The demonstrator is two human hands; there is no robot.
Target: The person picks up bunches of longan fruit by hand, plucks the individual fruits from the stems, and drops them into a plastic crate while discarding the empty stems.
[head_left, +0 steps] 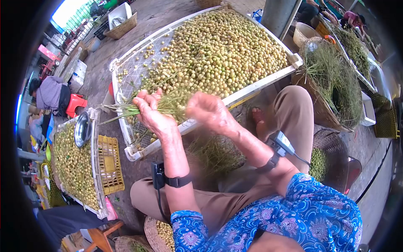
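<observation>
My left hand [153,112] is closed around a bunch of thin green stems [130,110], whose cut ends stick out to the left. The bunch's wispy twigs [171,103] spread out on the right, between my two hands. Close beside them is my right hand [209,111], blurred, its fingers curled in; what they pinch, if anything, is hidden. Both hands are above the near edge of a white mesh tray [138,54], heaped with small round yellow-green fruits [226,50].
Stripped twigs [218,155] lie on the ground between my legs. A basket of stems [331,80] stands at right, near a dark basket of green fruits [317,166]. Another fruit tray [75,164] rests by a yellow crate [110,164] at left. Other people sit farther off.
</observation>
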